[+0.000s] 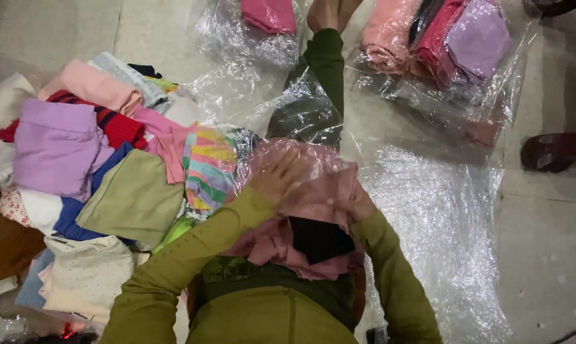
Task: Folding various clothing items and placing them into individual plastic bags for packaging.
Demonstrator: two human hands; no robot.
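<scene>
The person kneels on the floor and works on a pink garment (313, 197) that lies in front of the knees, partly inside a clear plastic bag (300, 156). The left hand (278, 175) rests flat on top of the bag, fingers spread and a little blurred, pressing down on the plastic and not closed around anything. The right hand (362, 207) is at about 4 o'clock from the left one, mostly hidden under the pink cloth, so I cannot tell if its fingers are gripping or loose. The garment lies directly under the left fingers and its long axis seems to run from 7 o'clock to 1 o'clock, towards the bag's far end; both hands touch it, the left one higher on the bundle. A dark piece of cloth (318, 237) shows below the pink folds, near the lap. At 9 o'clock from the hands there is a pile of mixed clothes (96, 172), with a lilac piece, an olive piece and a striped one just beside the bag. At 12 o'clock a leg in a dark green legging (326, 60) stretches away. At 1 o'clock, well apart, packed clothes in plastic (441, 38) lie on the floor, and a loose plastic sheet (441, 210) covers the floor at 3 o'clock.
</scene>
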